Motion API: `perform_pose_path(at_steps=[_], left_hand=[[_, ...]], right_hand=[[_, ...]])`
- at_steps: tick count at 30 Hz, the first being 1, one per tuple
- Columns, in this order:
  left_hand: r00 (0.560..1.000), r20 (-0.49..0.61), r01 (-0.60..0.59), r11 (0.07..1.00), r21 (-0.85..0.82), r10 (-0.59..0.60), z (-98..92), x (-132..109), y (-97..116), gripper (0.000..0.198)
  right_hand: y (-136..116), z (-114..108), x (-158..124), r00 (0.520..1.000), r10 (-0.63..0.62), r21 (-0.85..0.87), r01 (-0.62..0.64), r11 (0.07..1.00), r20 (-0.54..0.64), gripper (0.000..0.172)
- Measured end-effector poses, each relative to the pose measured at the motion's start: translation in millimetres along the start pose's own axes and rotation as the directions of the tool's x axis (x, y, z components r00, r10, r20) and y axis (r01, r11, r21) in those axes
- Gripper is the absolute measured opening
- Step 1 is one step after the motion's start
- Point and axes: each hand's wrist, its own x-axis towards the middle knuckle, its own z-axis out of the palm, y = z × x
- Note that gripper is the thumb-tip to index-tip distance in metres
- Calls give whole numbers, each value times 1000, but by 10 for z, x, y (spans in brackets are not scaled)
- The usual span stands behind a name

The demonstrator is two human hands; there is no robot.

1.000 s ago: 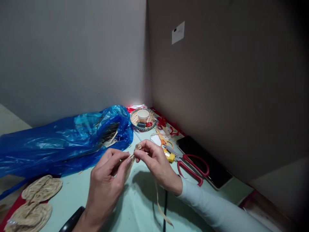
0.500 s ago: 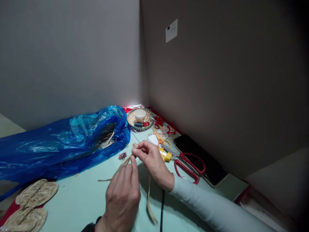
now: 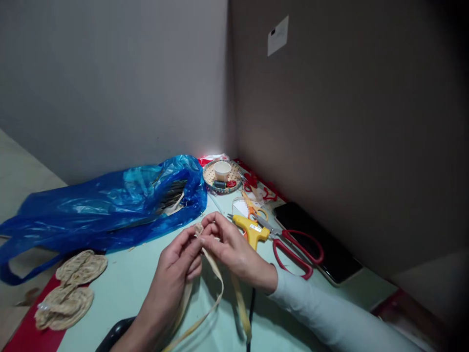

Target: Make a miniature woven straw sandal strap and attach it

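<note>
Above the table [image 3: 124, 288], in the near middle, the left hand [image 3: 178, 261] and right hand [image 3: 234, 249] both pinch the bunched end of a pale fibre strip [image 3: 198, 229], thumbs closed against fingers, loose lengths hanging below. The step looks like folding or winding this end; the next move calls for a firm pinch and untangled tails. Right of the strip lie a yellow glue gun [image 3: 252, 229] and red-handled scissors [image 3: 298, 249].
</note>
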Motion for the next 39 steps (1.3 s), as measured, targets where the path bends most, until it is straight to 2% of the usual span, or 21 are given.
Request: perform_pose_path(at_steps=[5,10,13,15,17,19,21,22,23,24,25,27,29,31,34,39], left_hand=[[993,-106,40,999,-28,-43,-71,-81,-74,34],[971,-221,-64,992,109,87,-154,-163,-123,14],[959,-249,-95,984,153,132,-167,-177,-151,10],[952,-277,-92,983,161,134,-187,-165,-169,10],[945,-308,-67,986,150,111,-220,-144,-199,8],[950,-309,-14,994,106,46,-250,-127,-245,9],[964,-263,58,998,32,-47,-264,-123,-300,15],[969,-230,94,996,-8,-94,-266,-126,-325,18],[972,-194,128,991,-46,-135,-265,-132,-344,22],[972,-159,159,984,-79,-170,-265,-142,-357,25],[972,-127,187,977,-106,-200,-265,-153,-363,27],[965,-68,241,960,-143,-253,-269,-179,-359,30],[955,-18,289,945,-154,-295,-278,-206,-352,32],[948,19,316,939,-137,-317,-291,-226,-355,35],[948,47,316,946,-72,-313,-315,-237,-375,35],[973,35,224,972,64,-227,-344,-228,-352,30]], right_hand=[[18,31,-24,995,-53,-140,65,988,86,9],[11,129,-99,990,-114,-374,138,917,86,15],[0,163,-134,991,-118,-475,134,870,64,20],[6,185,-159,989,-138,-574,146,806,56,23],[42,223,-194,976,-202,-691,201,695,81,26],[105,277,-240,926,-314,-759,358,543,212,32],[159,324,-280,827,-389,-712,553,433,405,38],[168,335,-292,783,-394,-666,619,417,481,39],[160,334,-295,768,-373,-625,640,446,521,37],[132,320,-287,789,-328,-600,610,517,520,34],[90,293,-267,835,-266,-590,533,607,481,29],[-15,211,-197,936,-114,-572,296,765,332,25],[-97,117,-105,988,-4,-544,89,834,154,28],[-123,41,-19,988,81,-515,0,857,135,23],[-77,-8,51,967,128,-428,-22,904,220,24],[77,58,40,964,193,-301,-132,944,183,27]])
